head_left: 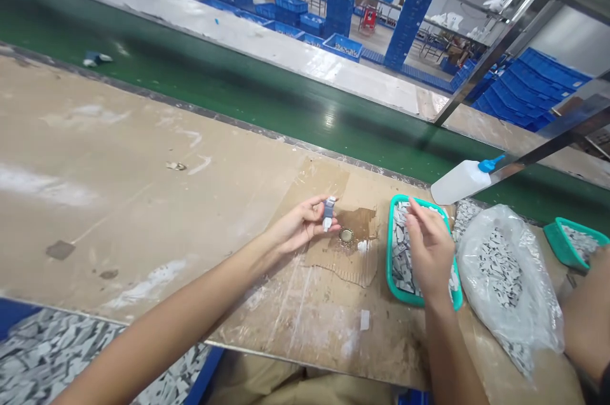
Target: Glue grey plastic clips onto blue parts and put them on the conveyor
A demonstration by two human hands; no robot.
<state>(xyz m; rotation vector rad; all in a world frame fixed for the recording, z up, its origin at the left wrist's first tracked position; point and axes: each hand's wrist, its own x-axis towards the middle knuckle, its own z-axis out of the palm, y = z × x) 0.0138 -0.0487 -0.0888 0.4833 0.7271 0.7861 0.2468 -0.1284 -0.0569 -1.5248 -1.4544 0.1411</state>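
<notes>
My left hand (301, 226) pinches a small grey-blue and white plastic part (328, 213) between thumb and fingers, above a piece of cardboard (336, 262). Just right of those fingers, a small round metal piece (346, 236) sits on a dark stain in the cardboard. Over a green basket (391, 265) filled with small white and grey parts (401, 252) is my right hand (433, 252). Its thumb and fingers are drawn together; whatever may be between the tips is too small to tell.
A white bottle with a blue nozzle (461, 181) lies tilted behind the basket. To the right are a clear bag of parts (500, 271), a second green basket (562, 249) and another person's arm (591, 322). A green conveyor belt (229, 109) runs behind the table. A blue bin (203, 376) stands lower left.
</notes>
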